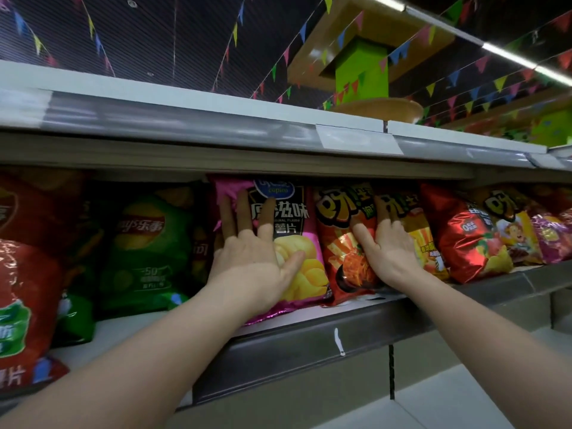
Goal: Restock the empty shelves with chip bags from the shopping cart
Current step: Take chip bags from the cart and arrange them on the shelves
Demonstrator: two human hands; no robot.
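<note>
Chip bags upright side by side on shelf

Both bare forearms reach up and forward, converging from the lower corners. The left forearm enters from 8 o'clock and runs toward 1 o'clock; the left hand lies flat, palm forward, fingers straight and spread toward 12, thumb splayed to 2 o'clock. The right forearm enters from 4 o'clock toward 10; the right hand is also flat, fingers pointing to 11 o'clock, thumb toward 10.
</note>
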